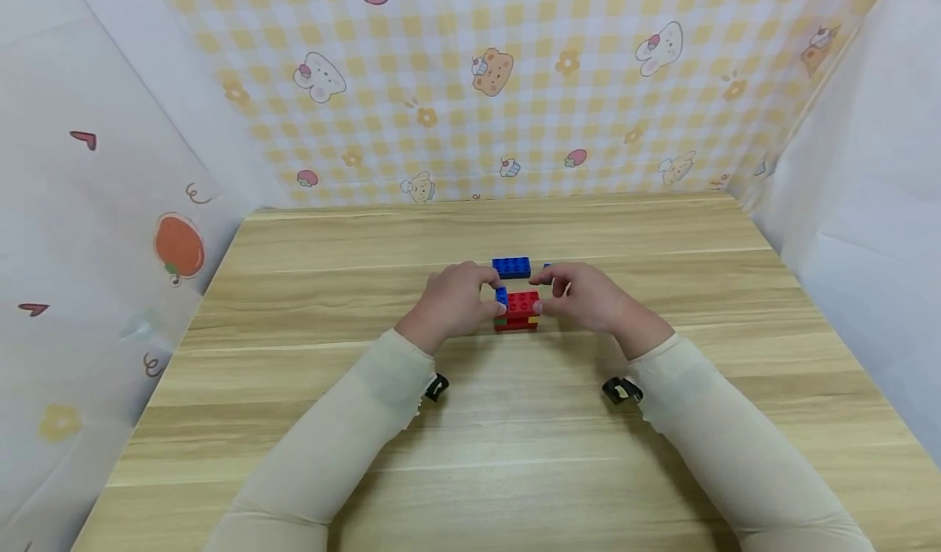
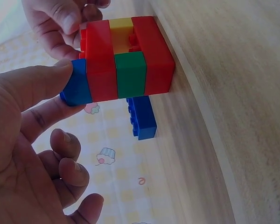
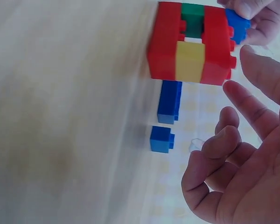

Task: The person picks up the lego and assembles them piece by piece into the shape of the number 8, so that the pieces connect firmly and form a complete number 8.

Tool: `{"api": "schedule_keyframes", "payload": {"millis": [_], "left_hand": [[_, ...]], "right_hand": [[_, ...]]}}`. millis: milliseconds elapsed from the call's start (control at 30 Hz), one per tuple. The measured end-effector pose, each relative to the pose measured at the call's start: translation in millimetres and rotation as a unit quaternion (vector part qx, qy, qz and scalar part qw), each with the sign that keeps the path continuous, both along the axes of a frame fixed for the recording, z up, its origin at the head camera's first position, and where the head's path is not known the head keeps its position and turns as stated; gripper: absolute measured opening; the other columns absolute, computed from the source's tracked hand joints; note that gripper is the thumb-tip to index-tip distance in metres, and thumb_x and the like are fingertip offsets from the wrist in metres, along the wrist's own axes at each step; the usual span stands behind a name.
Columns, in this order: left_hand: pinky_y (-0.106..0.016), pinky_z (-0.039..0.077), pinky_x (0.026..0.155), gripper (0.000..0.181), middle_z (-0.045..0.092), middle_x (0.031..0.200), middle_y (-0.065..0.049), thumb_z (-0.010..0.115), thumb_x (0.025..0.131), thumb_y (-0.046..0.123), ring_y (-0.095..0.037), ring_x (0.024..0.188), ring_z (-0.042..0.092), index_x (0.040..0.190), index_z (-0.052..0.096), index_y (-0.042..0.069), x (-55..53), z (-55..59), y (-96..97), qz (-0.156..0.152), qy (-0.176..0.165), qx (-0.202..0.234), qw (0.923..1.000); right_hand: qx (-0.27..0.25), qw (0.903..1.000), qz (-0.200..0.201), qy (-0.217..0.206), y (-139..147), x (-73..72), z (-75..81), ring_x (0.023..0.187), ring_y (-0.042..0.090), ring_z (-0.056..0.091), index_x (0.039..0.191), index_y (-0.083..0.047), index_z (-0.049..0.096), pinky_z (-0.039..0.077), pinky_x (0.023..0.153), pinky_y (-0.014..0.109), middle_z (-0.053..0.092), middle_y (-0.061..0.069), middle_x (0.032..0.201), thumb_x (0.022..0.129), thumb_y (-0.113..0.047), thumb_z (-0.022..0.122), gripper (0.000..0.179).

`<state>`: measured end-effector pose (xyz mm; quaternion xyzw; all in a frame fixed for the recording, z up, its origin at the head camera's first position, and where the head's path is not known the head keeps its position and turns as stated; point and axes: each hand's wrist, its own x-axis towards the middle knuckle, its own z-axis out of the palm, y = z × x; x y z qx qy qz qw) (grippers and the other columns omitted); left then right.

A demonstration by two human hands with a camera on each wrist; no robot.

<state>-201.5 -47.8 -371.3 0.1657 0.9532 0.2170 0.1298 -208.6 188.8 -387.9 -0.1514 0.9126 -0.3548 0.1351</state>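
A small stack of toy building bricks stands on the table: a red brick (image 1: 524,300) on top, another red brick (image 2: 155,56) at the bottom, with a green brick (image 2: 130,74) and a yellow brick (image 3: 190,63) between them at the two ends. At the green end, a small blue brick (image 2: 78,84) sits on the top red one. My left hand (image 1: 457,303) pinches this blue brick between thumb and index finger. Beside the yellow end is my right hand (image 1: 591,300), thumb and index finger apart near the top red brick's corner, the other fingers loosely bent.
Behind the stack lies a long blue brick (image 1: 510,269) on the wooden table (image 1: 515,454). A second small blue brick (image 3: 161,139) is to its right, partly hidden by the right hand in the head view. A checked cloth (image 1: 441,62) hangs at the back.
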Motion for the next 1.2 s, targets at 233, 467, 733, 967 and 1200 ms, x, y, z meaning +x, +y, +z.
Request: {"api": "schedule_keyframes", "payload": {"millis": [233,467,733,967,1200], "left_hand": [[-0.048,0.041,0.097,0.031,0.069,0.130,-0.004,0.076,0.098,0.038,-0.023,0.111,0.059,0.124,0.073,0.021,-0.8,-1.0,-0.7,-0.001,0.000,0.000,1.0000],[-0.049,0.042,0.097,0.032,0.069,0.129,-0.003,0.077,0.098,0.039,-0.023,0.113,0.060,0.124,0.073,0.022,-1.7,-0.9,-1.1,0.001,0.006,-0.007,1.0000],[-0.048,0.042,0.100,0.033,0.068,0.131,-0.004,0.076,0.098,0.040,-0.025,0.118,0.060,0.125,0.072,0.022,-1.6,0.0,0.5,0.001,-0.001,-0.011,0.9999],[-0.049,0.042,0.101,0.033,0.068,0.132,-0.003,0.077,0.097,0.040,-0.025,0.119,0.060,0.125,0.072,0.022,-2.7,-0.2,0.2,0.001,-0.002,-0.016,0.9999],[-0.049,0.042,0.102,0.033,0.068,0.134,-0.004,0.077,0.097,0.040,-0.025,0.121,0.060,0.125,0.072,0.022,-3.5,-0.9,0.8,0.000,-0.006,-0.013,0.9999]], "right_hand": [[-0.021,0.9995,-0.023,-0.006,4.9,-9.9,6.0,0.072,0.025,0.052,0.137,-0.011,0.068,0.044,0.061,0.033,0.058,0.010,0.094,0.099,-0.024,0.076,0.041],[-0.030,0.9984,-0.047,-0.003,6.8,-24.5,11.8,0.068,0.024,0.050,0.138,-0.010,0.067,0.043,0.058,0.032,0.057,0.010,0.093,0.098,-0.025,0.077,0.043],[-0.008,0.9969,-0.077,-0.015,14.6,-41.4,5.7,0.077,0.026,0.050,0.142,-0.013,0.065,0.043,0.064,0.035,0.055,0.010,0.096,0.099,-0.029,0.076,0.047],[0.001,0.9947,-0.094,-0.040,18.9,-51.2,-0.6,0.083,0.028,0.050,0.143,-0.013,0.064,0.043,0.068,0.036,0.054,0.011,0.099,0.099,-0.028,0.075,0.047],[0.012,0.9934,-0.102,-0.050,21.0,-55.6,-5.9,0.089,0.029,0.051,0.142,-0.014,0.065,0.044,0.071,0.037,0.054,0.012,0.103,0.099,-0.029,0.075,0.047]]}}
